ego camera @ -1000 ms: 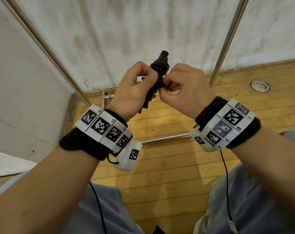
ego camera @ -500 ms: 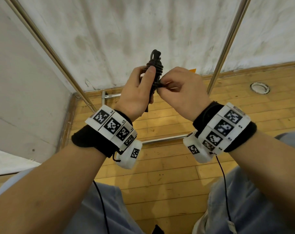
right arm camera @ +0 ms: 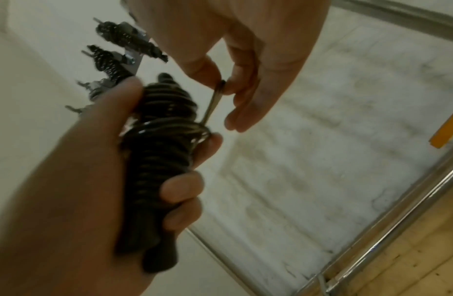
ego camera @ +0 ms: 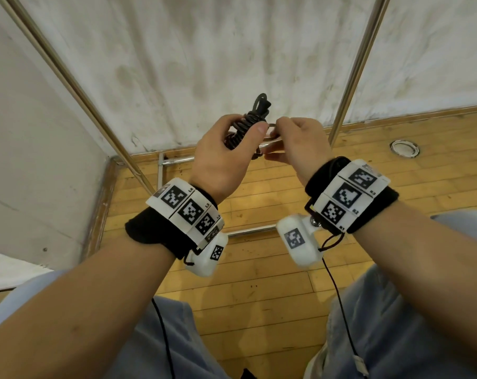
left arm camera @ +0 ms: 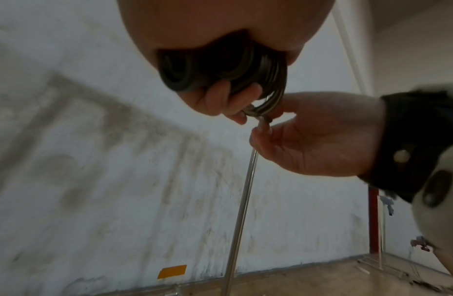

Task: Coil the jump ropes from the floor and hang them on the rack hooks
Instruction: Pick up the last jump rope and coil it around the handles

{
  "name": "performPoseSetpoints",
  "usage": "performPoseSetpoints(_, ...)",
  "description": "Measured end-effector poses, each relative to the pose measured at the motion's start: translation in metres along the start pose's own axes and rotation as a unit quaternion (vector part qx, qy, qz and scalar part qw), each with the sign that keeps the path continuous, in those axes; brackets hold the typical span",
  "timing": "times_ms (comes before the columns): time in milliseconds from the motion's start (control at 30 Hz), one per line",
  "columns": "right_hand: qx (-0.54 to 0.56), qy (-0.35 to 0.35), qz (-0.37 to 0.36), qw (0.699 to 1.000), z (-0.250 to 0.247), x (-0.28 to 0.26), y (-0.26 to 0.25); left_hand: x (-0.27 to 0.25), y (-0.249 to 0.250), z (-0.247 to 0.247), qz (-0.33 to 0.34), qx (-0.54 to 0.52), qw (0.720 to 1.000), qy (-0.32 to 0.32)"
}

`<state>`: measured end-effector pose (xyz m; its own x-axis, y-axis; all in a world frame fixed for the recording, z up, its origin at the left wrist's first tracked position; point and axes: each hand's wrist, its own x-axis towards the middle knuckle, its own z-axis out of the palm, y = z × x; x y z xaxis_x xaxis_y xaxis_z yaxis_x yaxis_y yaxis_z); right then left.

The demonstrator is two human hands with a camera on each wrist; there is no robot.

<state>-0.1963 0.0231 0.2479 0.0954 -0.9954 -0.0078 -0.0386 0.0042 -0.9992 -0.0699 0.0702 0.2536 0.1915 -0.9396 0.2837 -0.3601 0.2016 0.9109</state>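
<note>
A black jump rope [ego camera: 252,120] is wound in tight turns around its handles. My left hand [ego camera: 226,151] grips the coiled jump rope [right arm camera: 159,152] upright, fingers curled round it and thumb on top. My right hand [ego camera: 294,143] pinches the loose rope end [right arm camera: 215,100] between thumb and forefinger just right of the bundle. In the left wrist view the rope end [left arm camera: 260,112] curls under the coiled jump rope [left arm camera: 220,66]. Two coiled ropes [right arm camera: 113,48] hang on rack hooks [right arm camera: 80,84] up at the left in the right wrist view.
Metal rack poles [ego camera: 355,69] slant up the stained white wall [ego camera: 204,50]. Low rails [ego camera: 174,160] of the rack base lie on the wooden floor [ego camera: 259,283]. A round floor fitting [ego camera: 404,148] sits at the right. An orange tape patch [left arm camera: 172,271] marks the wall.
Both hands have risen slightly and the bundle has tilted. My right hand has drawn away to the right, pulling the rope end out from the coil.
</note>
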Motion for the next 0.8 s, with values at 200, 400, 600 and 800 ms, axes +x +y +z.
performPoseSetpoints(200, 0.031, -0.074, -0.004, 0.997, -0.003, 0.002, 0.003, 0.002, -0.004, -0.006, -0.040, -0.027, 0.999, -0.007)
performPoseSetpoints(400, -0.010, -0.090, -0.043, 0.995, 0.006, -0.002, 0.008, 0.004, 0.000, -0.009, -0.077, -0.057, 0.995, -0.034)
performPoseSetpoints(600, 0.071, -0.072, 0.042, 0.994, 0.003, 0.007, 0.015, 0.000, 0.010, -0.008, -0.057, -0.082, 0.995, -0.027)
performPoseSetpoints(800, 0.126, -0.073, 0.080, 0.986, -0.002, 0.015, 0.017, -0.009, 0.015, -0.009, -0.026, -0.091, 0.993, -0.071)
